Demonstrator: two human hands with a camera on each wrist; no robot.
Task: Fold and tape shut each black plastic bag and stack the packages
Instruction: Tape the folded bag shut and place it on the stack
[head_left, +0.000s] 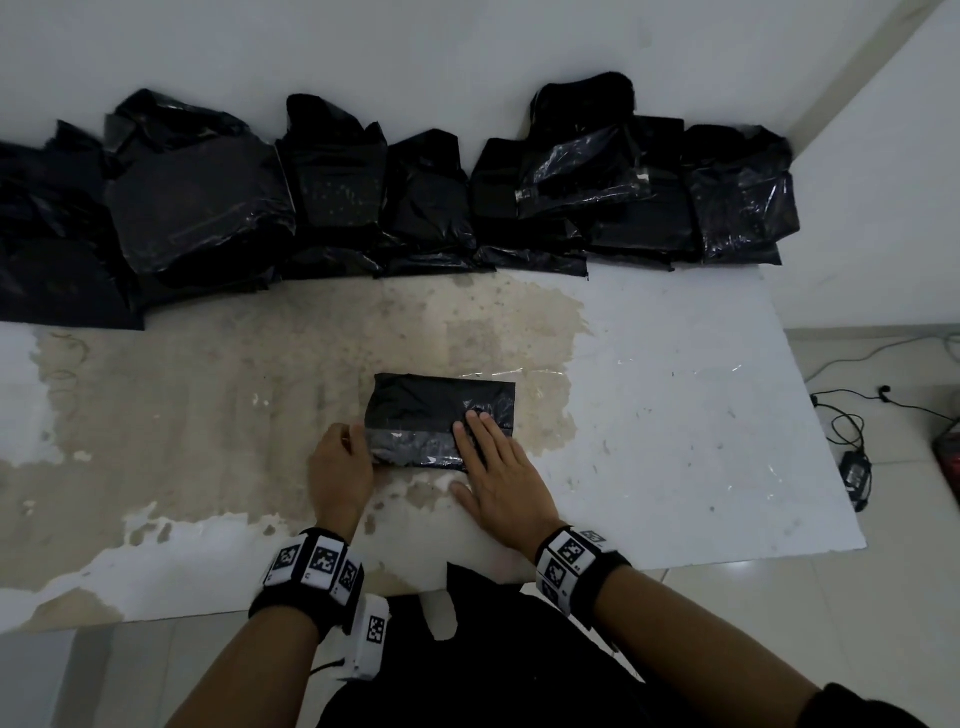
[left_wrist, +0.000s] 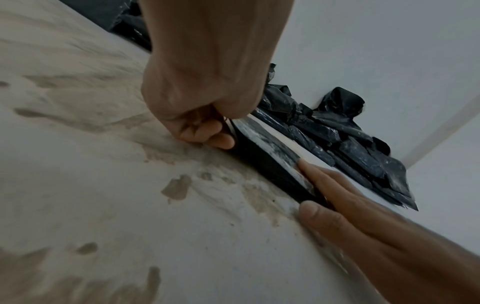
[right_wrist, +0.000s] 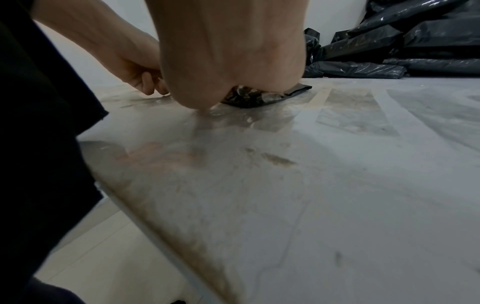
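A folded black plastic package (head_left: 431, 410) lies flat in the middle of the worn white table (head_left: 701, 441), with a shiny band of clear tape (head_left: 415, 441) across its near part. My left hand (head_left: 340, 457) is at its left end, fingers curled round that edge (left_wrist: 207, 135). My right hand (head_left: 493, 457) lies flat on the right part, its straight fingers (left_wrist: 335, 191) pressing down on the tape, thumb resting on the table. In the right wrist view the package (right_wrist: 262, 99) peeks out under the palm.
A row of black bags and taped packages (head_left: 337, 197) lines the back wall, piled higher at the right (head_left: 649, 187). Clear film (head_left: 597, 371) lies on the table right of the package. Cables and a charger (head_left: 857, 473) lie on the floor past the right edge.
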